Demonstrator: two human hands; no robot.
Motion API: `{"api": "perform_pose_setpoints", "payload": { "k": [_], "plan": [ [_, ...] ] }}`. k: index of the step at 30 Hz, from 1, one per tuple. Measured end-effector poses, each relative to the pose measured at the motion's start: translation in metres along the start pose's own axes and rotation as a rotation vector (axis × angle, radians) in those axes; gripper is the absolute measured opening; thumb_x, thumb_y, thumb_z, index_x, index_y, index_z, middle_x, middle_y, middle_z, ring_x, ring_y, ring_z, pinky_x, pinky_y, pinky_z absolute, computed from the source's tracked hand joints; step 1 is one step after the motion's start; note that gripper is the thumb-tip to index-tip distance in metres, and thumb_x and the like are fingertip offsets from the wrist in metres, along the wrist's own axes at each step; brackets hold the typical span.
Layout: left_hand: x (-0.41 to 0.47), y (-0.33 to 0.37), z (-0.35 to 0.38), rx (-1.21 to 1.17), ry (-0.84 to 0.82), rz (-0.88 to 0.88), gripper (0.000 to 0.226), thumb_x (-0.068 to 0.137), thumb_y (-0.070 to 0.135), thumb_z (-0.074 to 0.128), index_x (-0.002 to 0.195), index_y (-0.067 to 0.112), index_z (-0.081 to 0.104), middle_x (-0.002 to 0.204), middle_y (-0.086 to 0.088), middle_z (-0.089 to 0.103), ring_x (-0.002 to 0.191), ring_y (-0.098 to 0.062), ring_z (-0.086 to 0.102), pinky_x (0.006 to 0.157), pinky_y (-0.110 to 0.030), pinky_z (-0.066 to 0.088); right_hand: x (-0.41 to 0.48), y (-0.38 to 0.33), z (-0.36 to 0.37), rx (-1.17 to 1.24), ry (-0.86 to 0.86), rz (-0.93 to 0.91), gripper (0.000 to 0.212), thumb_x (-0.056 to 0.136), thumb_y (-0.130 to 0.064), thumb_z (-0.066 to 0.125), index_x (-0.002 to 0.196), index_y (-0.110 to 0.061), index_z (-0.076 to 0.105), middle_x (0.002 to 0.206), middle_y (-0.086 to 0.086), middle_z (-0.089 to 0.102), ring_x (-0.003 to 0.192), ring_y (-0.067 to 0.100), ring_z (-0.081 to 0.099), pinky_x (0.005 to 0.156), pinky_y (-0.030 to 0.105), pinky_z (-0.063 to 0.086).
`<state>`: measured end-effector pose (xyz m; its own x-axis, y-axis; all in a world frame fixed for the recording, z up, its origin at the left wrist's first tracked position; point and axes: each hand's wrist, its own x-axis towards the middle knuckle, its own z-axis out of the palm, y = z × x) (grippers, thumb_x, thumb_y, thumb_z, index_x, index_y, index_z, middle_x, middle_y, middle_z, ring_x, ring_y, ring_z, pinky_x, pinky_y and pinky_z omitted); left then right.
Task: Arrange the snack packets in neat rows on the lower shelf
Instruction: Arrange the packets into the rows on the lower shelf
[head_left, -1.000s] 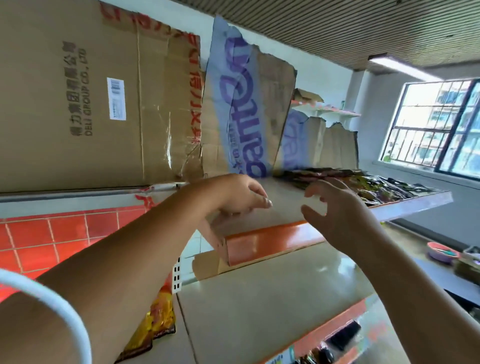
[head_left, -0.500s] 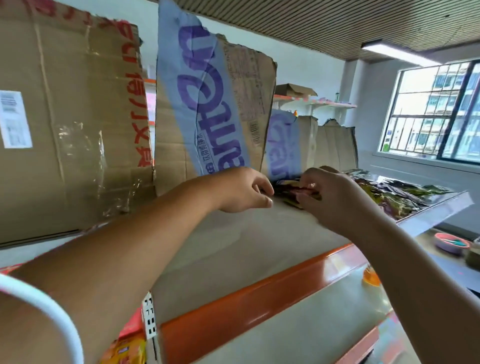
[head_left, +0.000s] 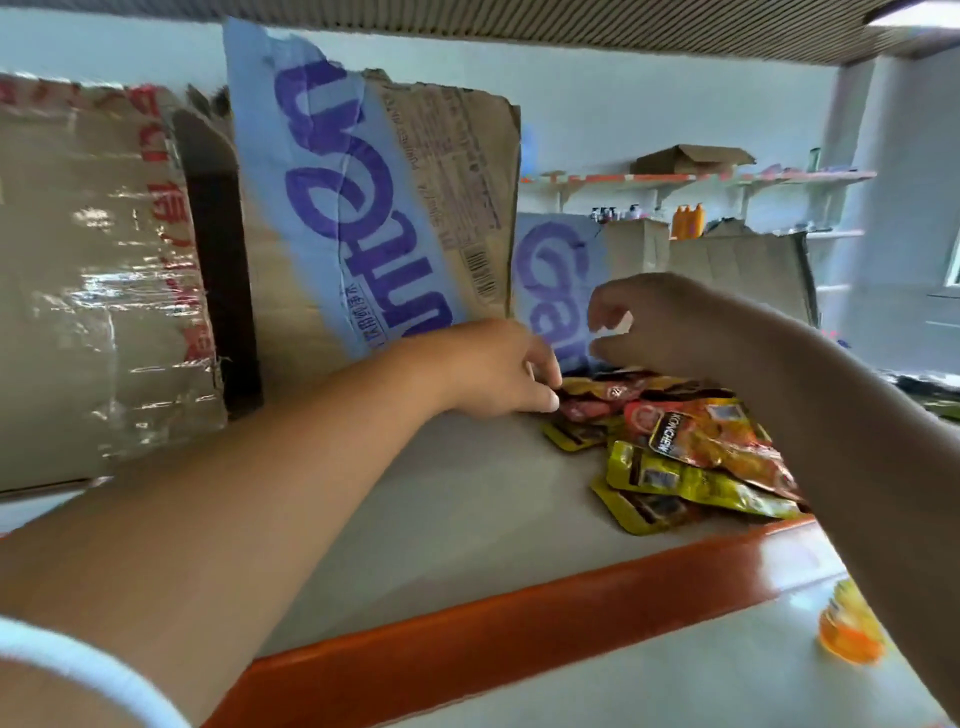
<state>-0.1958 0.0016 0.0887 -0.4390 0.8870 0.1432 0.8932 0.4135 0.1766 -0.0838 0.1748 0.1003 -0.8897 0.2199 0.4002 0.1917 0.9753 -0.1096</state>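
A loose pile of snack packets (head_left: 691, 447), red, orange and yellow, lies on the grey shelf (head_left: 467, 519) with the orange front edge. My left hand (head_left: 493, 369) reaches in from the left and pinches the left edge of a red packet (head_left: 589, 410) at the back of the pile. Just above the pile hovers my right hand (head_left: 670, 322), thumb and curled fingers apart, holding nothing. My right forearm hides the right part of the pile.
Torn cardboard sheets (head_left: 374, 208) stand along the back of the shelf. Below the orange edge lies another grey shelf (head_left: 675, 686) with a small orange object (head_left: 849, 631). Wall shelves with bottles and a box (head_left: 691, 158) are far behind.
The view has moved closer and lower to the shelf. My right hand has lifted off the packets and opened. My left hand has reached the pile's left edge.
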Motion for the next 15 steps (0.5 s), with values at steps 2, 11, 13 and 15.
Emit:
{"api": "perform_pose_setpoints", "payload": {
  "k": [2, 11, 13, 15],
  "plan": [
    [0.016, 0.009, 0.006, 0.052, -0.006, -0.028, 0.033, 0.096, 0.046, 0.066, 0.127, 0.037, 0.069, 0.119, 0.012, 0.067, 0.105, -0.008, 0.062, 0.089, -0.028, 0.050, 0.015, 0.008, 0.000, -0.055, -0.068, -0.042, 0.010, 0.092, -0.035, 0.067, 0.096, -0.034, 0.058, 0.110, -0.004, 0.063, 0.100, 0.021, 0.060, 0.093, 0.040, 0.052],
    [0.052, 0.013, 0.056, 0.226, 0.089, -0.131, 0.030, 0.088, 0.036, 0.072, 0.118, 0.036, 0.073, 0.108, 0.010, 0.073, 0.098, -0.014, 0.067, 0.089, -0.036, 0.056, 0.044, 0.024, 0.033, -0.198, -0.337, -0.113, 0.031, 0.097, -0.035, 0.058, 0.122, -0.018, 0.065, 0.120, 0.006, 0.064, 0.106, 0.025, 0.060, 0.081, 0.032, 0.047],
    [0.051, 0.006, 0.064, 0.294, 0.143, -0.101, 0.026, 0.088, 0.038, 0.073, 0.114, 0.038, 0.074, 0.108, 0.007, 0.073, 0.095, -0.018, 0.069, 0.084, -0.039, 0.058, 0.044, 0.028, 0.041, -0.175, -0.381, -0.111, 0.036, 0.095, -0.038, 0.061, 0.126, -0.020, 0.063, 0.122, 0.004, 0.063, 0.106, 0.025, 0.060, 0.085, 0.033, 0.048],
    [0.049, 0.002, 0.066, 0.288, 0.199, -0.048, 0.022, 0.093, 0.036, 0.071, 0.115, 0.040, 0.075, 0.112, 0.011, 0.074, 0.099, -0.015, 0.069, 0.086, -0.037, 0.057, 0.045, 0.031, 0.043, -0.164, -0.385, -0.102, 0.040, 0.092, -0.039, 0.067, 0.127, -0.021, 0.062, 0.123, 0.003, 0.063, 0.106, 0.025, 0.059, 0.085, 0.033, 0.048]
  ]
}}
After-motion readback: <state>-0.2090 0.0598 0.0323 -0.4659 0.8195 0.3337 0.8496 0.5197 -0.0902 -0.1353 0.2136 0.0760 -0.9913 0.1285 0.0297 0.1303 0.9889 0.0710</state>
